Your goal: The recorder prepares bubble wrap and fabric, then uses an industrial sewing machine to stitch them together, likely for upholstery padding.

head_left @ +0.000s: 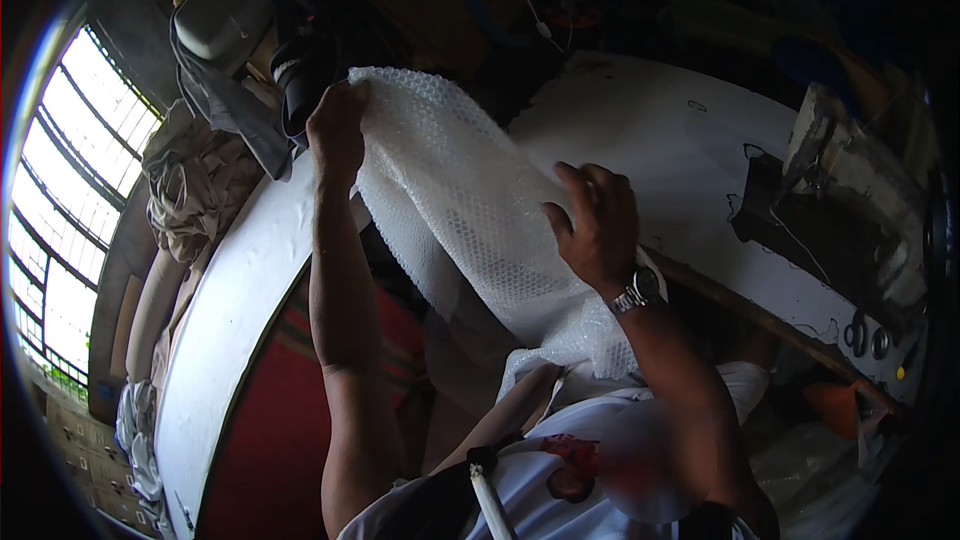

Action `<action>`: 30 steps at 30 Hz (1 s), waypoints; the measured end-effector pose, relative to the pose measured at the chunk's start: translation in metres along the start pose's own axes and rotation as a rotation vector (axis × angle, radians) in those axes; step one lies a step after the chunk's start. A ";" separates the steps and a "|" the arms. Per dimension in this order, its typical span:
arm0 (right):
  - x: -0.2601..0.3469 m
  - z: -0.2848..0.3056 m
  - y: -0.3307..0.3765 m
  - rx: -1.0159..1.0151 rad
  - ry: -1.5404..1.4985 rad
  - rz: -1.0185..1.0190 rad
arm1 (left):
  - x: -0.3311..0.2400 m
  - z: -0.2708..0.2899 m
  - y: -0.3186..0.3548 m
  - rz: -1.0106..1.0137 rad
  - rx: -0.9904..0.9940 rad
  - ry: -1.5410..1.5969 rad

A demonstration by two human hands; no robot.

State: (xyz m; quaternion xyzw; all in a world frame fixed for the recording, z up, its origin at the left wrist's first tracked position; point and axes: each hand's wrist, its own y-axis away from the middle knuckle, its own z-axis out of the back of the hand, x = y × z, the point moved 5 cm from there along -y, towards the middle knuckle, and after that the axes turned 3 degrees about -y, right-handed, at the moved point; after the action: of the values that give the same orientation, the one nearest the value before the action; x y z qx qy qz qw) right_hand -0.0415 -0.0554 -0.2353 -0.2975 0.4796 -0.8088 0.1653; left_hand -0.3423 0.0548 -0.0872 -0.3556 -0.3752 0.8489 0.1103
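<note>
A sheet of clear bubble wrap [470, 195] hangs in folds in front of me, slanting from upper left down to my lap. Its upper left corner is gripped by my left hand [338, 130], which is raised with the fingers closed. The lower end lies bunched against my white shirt. My right hand [600, 225], a metal watch on its wrist, is held at the right edge of the sheet. Its fingers are bent but apart, with nothing between them; whether they touch the wrap I cannot tell.
White tabletops [640, 110] curve around me. A sewing machine [860, 170] stands at the right, with scissors [866, 336] near the table edge. Bundled cloth [200, 180] is piled at the left, by a barred window [75, 180]. Red fabric [275, 420] shows below the left table.
</note>
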 end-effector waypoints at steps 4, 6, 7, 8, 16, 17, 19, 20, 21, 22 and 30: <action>0.010 -0.008 -0.022 0.066 -0.116 0.074 | -0.010 -0.009 0.009 -0.098 -0.018 0.013; 0.003 -0.010 -0.022 0.076 -0.111 0.014 | -0.017 -0.016 0.012 -0.118 -0.007 -0.085; -0.003 -0.014 -0.019 0.049 -0.132 -0.025 | -0.021 -0.018 0.011 -0.121 -0.007 -0.090; -0.010 -0.015 -0.015 0.047 -0.136 -0.025 | -0.024 -0.020 0.010 -0.123 -0.003 -0.073; 0.020 0.014 -0.023 0.060 -0.188 0.117 | -0.032 -0.011 0.015 -0.071 -0.033 0.008; 0.023 0.013 -0.026 0.060 -0.185 0.117 | -0.030 -0.010 0.013 -0.071 -0.032 0.010; 0.027 0.009 -0.032 0.046 -0.184 0.094 | -0.023 -0.006 0.008 -0.093 -0.002 -0.015; 0.029 0.006 -0.031 0.044 -0.184 0.094 | -0.020 -0.006 0.009 -0.095 -0.002 -0.015; 0.033 0.003 -0.029 0.035 -0.119 0.133 | -0.019 -0.007 0.011 -0.108 -0.012 0.014; 0.036 -0.001 -0.028 0.025 -0.057 0.177 | -0.022 -0.007 0.012 -0.119 -0.026 0.041; 0.042 -0.002 -0.012 0.194 -0.031 0.041 | -0.046 -0.028 0.013 -0.103 0.050 0.013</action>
State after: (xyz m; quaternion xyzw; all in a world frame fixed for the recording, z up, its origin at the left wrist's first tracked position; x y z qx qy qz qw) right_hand -0.0749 -0.0713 -0.2118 -0.2827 0.4022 -0.8433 0.2171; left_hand -0.2890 0.0403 -0.0854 -0.3382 -0.3711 0.8489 0.1652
